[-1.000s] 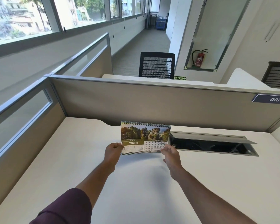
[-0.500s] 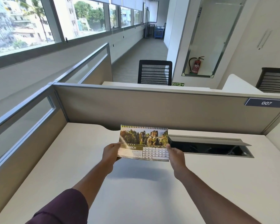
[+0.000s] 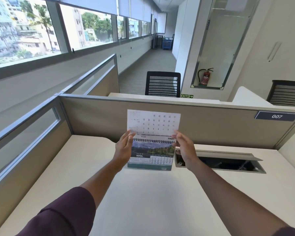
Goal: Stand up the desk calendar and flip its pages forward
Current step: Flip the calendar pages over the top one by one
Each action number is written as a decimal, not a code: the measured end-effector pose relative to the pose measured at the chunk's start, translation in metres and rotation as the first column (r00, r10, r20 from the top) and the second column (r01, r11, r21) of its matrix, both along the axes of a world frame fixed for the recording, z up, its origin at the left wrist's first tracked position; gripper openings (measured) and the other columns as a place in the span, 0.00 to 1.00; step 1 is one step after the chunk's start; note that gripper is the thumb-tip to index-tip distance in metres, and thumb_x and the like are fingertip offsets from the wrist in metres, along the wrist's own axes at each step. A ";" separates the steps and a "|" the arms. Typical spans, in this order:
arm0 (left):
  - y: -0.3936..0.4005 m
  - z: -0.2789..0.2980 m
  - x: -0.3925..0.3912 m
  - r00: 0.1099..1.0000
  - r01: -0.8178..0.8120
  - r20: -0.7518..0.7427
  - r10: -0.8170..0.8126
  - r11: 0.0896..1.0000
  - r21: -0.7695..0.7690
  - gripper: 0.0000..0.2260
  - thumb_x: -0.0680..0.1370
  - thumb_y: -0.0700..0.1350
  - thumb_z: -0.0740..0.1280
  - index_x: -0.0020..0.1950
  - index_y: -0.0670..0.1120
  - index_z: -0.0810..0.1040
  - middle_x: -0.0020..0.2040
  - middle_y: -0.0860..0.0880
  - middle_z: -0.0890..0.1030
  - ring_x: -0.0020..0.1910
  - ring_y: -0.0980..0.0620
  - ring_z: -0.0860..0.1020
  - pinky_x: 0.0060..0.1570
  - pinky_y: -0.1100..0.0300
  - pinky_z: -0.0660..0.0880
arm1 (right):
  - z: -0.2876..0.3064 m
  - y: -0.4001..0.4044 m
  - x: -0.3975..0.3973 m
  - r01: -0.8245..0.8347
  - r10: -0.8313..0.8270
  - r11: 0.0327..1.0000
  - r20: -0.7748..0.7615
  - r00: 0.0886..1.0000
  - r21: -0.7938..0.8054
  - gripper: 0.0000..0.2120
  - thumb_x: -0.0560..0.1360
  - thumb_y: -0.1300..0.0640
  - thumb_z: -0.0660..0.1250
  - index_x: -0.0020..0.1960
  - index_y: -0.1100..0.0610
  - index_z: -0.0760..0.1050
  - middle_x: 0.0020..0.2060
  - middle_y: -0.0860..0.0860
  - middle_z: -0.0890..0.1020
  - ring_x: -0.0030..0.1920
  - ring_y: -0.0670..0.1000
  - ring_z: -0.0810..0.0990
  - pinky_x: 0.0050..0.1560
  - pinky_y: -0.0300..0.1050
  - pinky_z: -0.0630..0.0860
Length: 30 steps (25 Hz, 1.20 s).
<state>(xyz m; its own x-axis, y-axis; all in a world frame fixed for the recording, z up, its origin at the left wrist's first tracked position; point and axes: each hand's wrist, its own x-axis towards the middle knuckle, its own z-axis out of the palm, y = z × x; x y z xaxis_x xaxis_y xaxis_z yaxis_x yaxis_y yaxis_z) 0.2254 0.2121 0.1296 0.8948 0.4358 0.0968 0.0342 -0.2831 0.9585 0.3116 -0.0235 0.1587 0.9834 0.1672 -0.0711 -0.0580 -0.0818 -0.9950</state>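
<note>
The spiral-bound desk calendar (image 3: pixel 151 157) stands upright on the white desk (image 3: pixel 143 201), its front page showing a mountain lake photo and APRIL. One page (image 3: pixel 153 122) is raised above the spiral binding, its back with upside-down dates facing me. My left hand (image 3: pixel 123 148) pinches that page's lower left corner by the binding. My right hand (image 3: pixel 185 149) holds the page's lower right corner, its palm beside the calendar's right edge.
A beige partition (image 3: pixel 211 123) with a 007 plate (image 3: pixel 276 116) stands right behind the calendar. An open cable tray (image 3: pixel 220 161) is sunk in the desk to the right. A glass-topped divider (image 3: pixel 24 133) bounds the left side.
The calendar went from held at its lower corners showing MARCH to standing on the desk. Both hands moved up to the binding and lifted the March page, revealing APRIL.
</note>
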 end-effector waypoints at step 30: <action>0.018 -0.095 0.000 0.907 -0.179 -0.410 0.094 0.969 -0.173 0.11 0.81 0.45 0.62 0.64 0.48 0.75 0.65 0.46 0.77 0.60 0.46 0.74 0.63 0.51 0.72 | -0.116 0.003 -0.007 0.051 -0.153 0.951 -0.319 0.935 -0.305 0.19 0.79 0.54 0.68 0.69 0.53 0.73 0.67 0.52 0.77 0.60 0.54 0.78 0.63 0.56 0.78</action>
